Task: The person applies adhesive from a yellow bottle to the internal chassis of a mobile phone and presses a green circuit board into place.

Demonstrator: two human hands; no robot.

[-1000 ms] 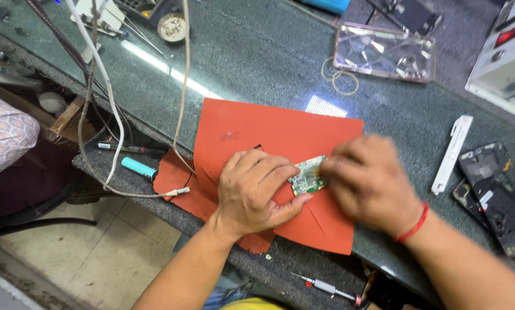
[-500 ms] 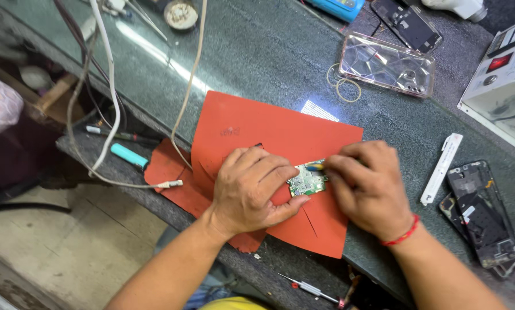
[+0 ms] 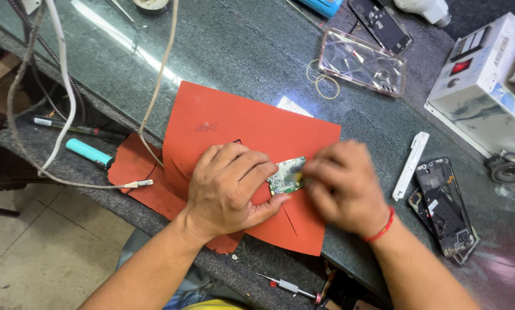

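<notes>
Green circuit board (image 3: 286,177) (small) between both hands.

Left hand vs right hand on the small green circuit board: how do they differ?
The left hand lies flat and sharp, fingers pinning the small green circuit board; the right hand is motion-blurred, fingertips at the board's right edge. Only the right wrist has a red thread band. Both are bare and over the red mat.

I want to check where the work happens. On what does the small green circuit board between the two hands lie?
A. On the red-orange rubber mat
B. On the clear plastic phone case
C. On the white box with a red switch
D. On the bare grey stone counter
A: the small green circuit board lies on the red-orange rubber mat, with the left hand steadying it and the right hand at its edge.
</notes>
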